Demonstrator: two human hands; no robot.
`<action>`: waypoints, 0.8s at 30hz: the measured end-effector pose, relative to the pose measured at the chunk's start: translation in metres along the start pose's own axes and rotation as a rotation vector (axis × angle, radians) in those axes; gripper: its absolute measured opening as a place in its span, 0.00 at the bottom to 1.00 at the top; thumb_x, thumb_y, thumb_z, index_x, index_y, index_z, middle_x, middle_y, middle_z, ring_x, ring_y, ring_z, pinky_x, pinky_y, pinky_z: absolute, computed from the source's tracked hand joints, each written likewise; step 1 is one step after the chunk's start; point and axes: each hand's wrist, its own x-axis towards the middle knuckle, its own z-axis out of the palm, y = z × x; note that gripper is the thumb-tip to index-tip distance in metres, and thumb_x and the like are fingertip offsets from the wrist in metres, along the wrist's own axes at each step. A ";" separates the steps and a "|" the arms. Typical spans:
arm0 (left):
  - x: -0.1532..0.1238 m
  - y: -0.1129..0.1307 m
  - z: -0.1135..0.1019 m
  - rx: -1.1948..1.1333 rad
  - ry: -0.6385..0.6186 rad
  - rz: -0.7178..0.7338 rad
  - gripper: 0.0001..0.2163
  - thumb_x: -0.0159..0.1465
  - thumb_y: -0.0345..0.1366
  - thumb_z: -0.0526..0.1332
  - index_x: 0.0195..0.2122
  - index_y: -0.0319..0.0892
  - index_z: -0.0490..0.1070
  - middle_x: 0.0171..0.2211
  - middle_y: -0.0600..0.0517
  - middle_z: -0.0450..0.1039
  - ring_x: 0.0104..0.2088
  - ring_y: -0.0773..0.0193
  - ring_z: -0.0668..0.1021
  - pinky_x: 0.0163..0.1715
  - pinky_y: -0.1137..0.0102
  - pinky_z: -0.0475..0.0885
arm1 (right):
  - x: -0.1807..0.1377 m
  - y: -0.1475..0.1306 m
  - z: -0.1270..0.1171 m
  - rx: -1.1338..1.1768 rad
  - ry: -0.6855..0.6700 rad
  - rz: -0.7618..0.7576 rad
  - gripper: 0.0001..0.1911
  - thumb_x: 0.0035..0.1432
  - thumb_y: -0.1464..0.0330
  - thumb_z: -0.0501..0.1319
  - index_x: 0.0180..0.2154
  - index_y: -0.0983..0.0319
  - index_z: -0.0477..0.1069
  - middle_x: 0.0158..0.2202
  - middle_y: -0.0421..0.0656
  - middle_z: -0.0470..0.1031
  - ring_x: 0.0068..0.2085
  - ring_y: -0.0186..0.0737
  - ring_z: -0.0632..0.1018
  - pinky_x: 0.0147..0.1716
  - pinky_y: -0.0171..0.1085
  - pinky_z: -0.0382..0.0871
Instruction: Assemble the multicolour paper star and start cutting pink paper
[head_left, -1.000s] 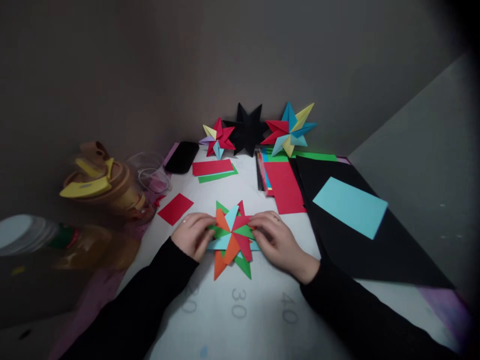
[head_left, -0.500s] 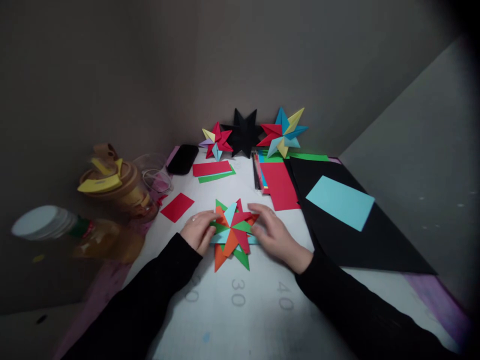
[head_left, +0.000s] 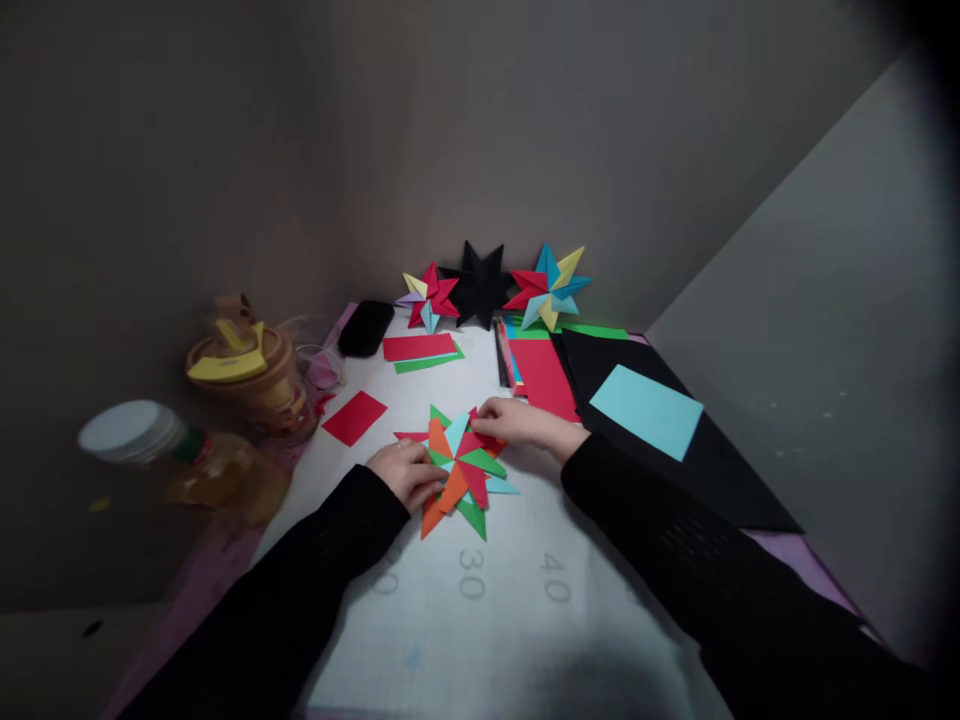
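Left hand (head_left: 405,472) and right hand (head_left: 511,421), fingers half-curled, touched a layered paper star (head_left: 456,462), their grip unclear, where an uneven tug risked skewing its layers

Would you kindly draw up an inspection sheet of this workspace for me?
Surface: white mat with printed numbers.
Work pieces: layered paper star on the mat; loose red paper beyond the left hand.
Clutter: black phone-like object, lidded cup and bottle at left; light-blue paper on black sheet at right.
Hands: left touches the star's left side; right hand, its upper right.
Cables: nothing seen.
Surroundings: grey wall behind; black star between two coloured stars.
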 end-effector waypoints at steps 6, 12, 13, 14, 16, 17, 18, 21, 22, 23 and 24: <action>-0.002 -0.012 0.014 -0.112 -0.019 -0.041 0.08 0.57 0.35 0.63 0.37 0.44 0.78 0.32 0.49 0.74 0.33 0.60 0.75 0.32 0.68 0.70 | -0.011 0.009 0.009 0.266 0.011 0.029 0.14 0.50 0.58 0.64 0.29 0.63 0.71 0.23 0.41 0.73 0.24 0.33 0.71 0.22 0.31 0.62; -0.003 -0.021 0.024 -0.173 -0.009 -0.090 0.10 0.54 0.36 0.65 0.38 0.43 0.77 0.33 0.48 0.74 0.34 0.57 0.76 0.33 0.66 0.71 | -0.020 0.013 0.008 0.581 -0.071 0.067 0.14 0.45 0.62 0.68 0.29 0.65 0.71 0.23 0.41 0.72 0.25 0.33 0.73 0.24 0.32 0.69; -0.003 -0.022 0.024 -0.189 -0.007 -0.099 0.10 0.54 0.36 0.65 0.38 0.43 0.77 0.33 0.48 0.74 0.34 0.57 0.76 0.33 0.65 0.71 | -0.021 0.014 0.009 0.620 -0.087 0.075 0.14 0.44 0.63 0.69 0.29 0.65 0.71 0.23 0.41 0.72 0.25 0.34 0.74 0.25 0.32 0.70; -0.003 -0.023 0.024 -0.204 -0.007 -0.111 0.10 0.54 0.36 0.65 0.38 0.44 0.77 0.33 0.48 0.75 0.34 0.57 0.76 0.34 0.65 0.71 | -0.023 0.015 0.011 0.651 -0.105 0.084 0.14 0.43 0.64 0.69 0.29 0.64 0.71 0.23 0.41 0.72 0.25 0.34 0.74 0.24 0.33 0.70; -0.003 -0.023 0.021 -0.219 -0.008 -0.135 0.10 0.54 0.36 0.65 0.38 0.44 0.77 0.33 0.48 0.75 0.34 0.57 0.77 0.35 0.65 0.71 | -0.025 0.017 0.015 0.696 -0.142 0.100 0.12 0.41 0.67 0.70 0.28 0.65 0.71 0.23 0.41 0.73 0.24 0.34 0.75 0.22 0.32 0.70; -0.003 -0.022 0.019 -0.214 -0.004 -0.149 0.10 0.54 0.35 0.65 0.38 0.44 0.77 0.33 0.48 0.75 0.35 0.57 0.76 0.35 0.64 0.72 | -0.026 0.018 0.018 0.713 -0.159 0.106 0.12 0.40 0.68 0.70 0.27 0.65 0.71 0.22 0.41 0.73 0.23 0.34 0.75 0.20 0.31 0.68; -0.003 -0.020 0.017 -0.201 0.012 -0.171 0.10 0.53 0.35 0.65 0.37 0.44 0.77 0.34 0.47 0.74 0.35 0.56 0.76 0.37 0.62 0.72 | -0.027 0.019 0.021 0.729 -0.169 0.108 0.11 0.39 0.69 0.70 0.26 0.66 0.71 0.20 0.41 0.73 0.21 0.33 0.74 0.18 0.30 0.66; -0.002 -0.013 0.010 -0.165 0.193 -0.376 0.19 0.49 0.37 0.68 0.44 0.44 0.75 0.43 0.44 0.71 0.45 0.48 0.73 0.45 0.54 0.69 | -0.030 0.023 0.029 0.794 -0.155 0.103 0.09 0.39 0.71 0.69 0.25 0.66 0.71 0.17 0.40 0.71 0.18 0.31 0.71 0.14 0.28 0.61; -0.001 -0.010 0.009 -0.198 0.290 -0.485 0.26 0.48 0.39 0.69 0.49 0.43 0.71 0.49 0.42 0.67 0.50 0.45 0.71 0.49 0.52 0.67 | -0.032 0.024 0.030 0.821 -0.141 0.100 0.09 0.39 0.71 0.68 0.25 0.66 0.71 0.18 0.39 0.72 0.18 0.31 0.72 0.15 0.28 0.62; 0.000 -0.008 0.008 -0.281 0.383 -0.604 0.33 0.47 0.41 0.70 0.55 0.43 0.65 0.54 0.40 0.62 0.53 0.43 0.68 0.51 0.51 0.65 | -0.033 0.024 0.031 0.850 -0.127 0.098 0.09 0.39 0.71 0.68 0.26 0.65 0.71 0.19 0.40 0.72 0.19 0.32 0.72 0.16 0.29 0.63; 0.001 -0.007 0.007 -0.423 0.451 -0.717 0.40 0.46 0.43 0.70 0.60 0.42 0.57 0.58 0.37 0.58 0.55 0.43 0.67 0.52 0.50 0.64 | -0.035 0.024 0.032 0.879 -0.114 0.095 0.10 0.39 0.70 0.68 0.27 0.65 0.71 0.20 0.40 0.73 0.20 0.32 0.73 0.18 0.30 0.65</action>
